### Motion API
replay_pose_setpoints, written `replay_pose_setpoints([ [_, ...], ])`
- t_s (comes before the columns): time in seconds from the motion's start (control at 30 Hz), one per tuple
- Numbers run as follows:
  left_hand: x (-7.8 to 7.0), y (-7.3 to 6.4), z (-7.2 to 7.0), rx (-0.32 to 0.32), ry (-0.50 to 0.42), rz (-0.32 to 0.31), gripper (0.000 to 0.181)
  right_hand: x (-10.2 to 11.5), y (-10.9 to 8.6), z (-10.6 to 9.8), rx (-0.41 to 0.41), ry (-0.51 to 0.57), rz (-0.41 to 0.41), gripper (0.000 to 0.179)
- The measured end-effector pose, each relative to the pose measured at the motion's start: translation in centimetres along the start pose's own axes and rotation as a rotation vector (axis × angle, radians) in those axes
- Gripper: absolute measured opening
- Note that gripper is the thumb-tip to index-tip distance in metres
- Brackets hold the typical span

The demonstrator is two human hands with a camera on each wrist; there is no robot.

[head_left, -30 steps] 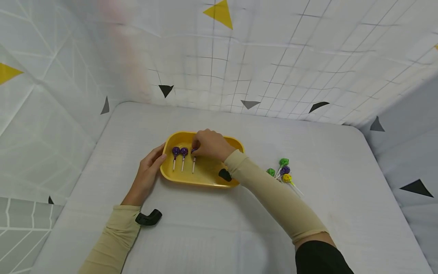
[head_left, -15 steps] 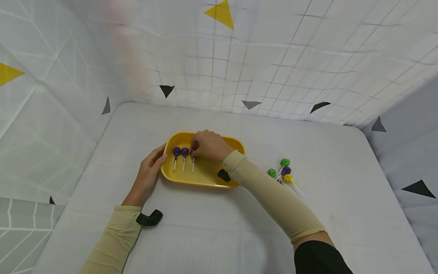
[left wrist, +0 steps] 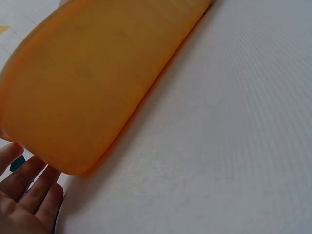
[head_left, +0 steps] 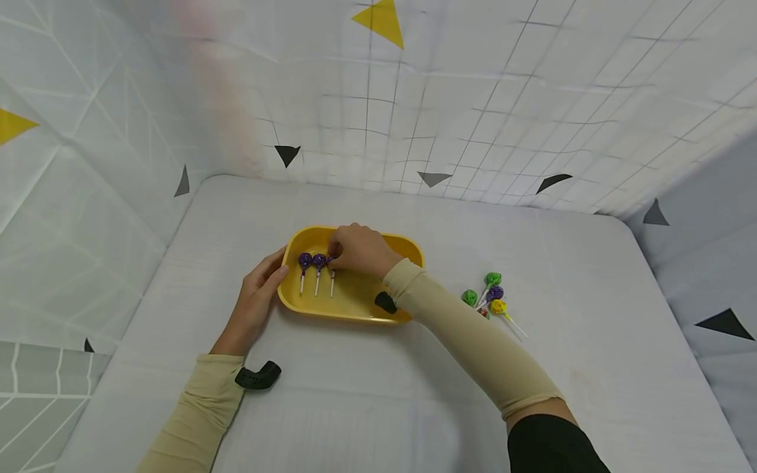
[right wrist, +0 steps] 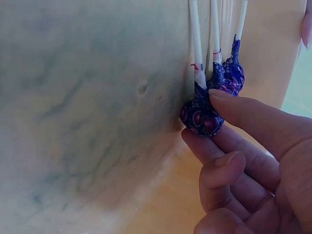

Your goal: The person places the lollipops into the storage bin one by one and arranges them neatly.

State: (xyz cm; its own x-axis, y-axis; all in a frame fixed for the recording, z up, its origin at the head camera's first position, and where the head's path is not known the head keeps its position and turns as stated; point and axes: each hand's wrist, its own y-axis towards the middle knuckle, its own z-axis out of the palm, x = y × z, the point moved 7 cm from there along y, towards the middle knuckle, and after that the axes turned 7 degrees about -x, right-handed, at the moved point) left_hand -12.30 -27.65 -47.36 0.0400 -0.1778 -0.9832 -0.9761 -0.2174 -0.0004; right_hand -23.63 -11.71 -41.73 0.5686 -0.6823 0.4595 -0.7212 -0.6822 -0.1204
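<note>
A yellow tray stands on the white table. My left hand holds its left end, thumb at the rim; the left wrist view shows fingers against the tray's outer wall. Two purple-wrapped lollipops lie side by side in the tray, sticks toward me. Just right of them, my right hand pinches a third purple lollipop by its wrapped head between thumb and fingertips. In the head view that hand partly hides this head; its white stick points toward me, parallel to the others.
Right of the tray, several lollipops lie in a loose pile: green ones, a purple one, a yellow one and a small reddish one. White sheeted walls with dark and yellow triangles enclose the table.
My right hand has shifted slightly left, bringing the third lollipop a little closer to the other two. The left hand and the tray stay essentially in place.
</note>
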Motion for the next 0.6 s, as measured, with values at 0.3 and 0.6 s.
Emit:
replay_pose_setpoints([
  [0.3,-0.08,0.01,0.03,-0.002,0.002,0.0,0.051,0.07,-0.04,-0.07,0.001,-0.006,0.007,0.019],
  [0.6,-0.04,0.04,0.04,0.001,0.001,-0.008,0.052,0.08,-0.09,-0.05,-0.004,-0.005,0.007,0.018],
])
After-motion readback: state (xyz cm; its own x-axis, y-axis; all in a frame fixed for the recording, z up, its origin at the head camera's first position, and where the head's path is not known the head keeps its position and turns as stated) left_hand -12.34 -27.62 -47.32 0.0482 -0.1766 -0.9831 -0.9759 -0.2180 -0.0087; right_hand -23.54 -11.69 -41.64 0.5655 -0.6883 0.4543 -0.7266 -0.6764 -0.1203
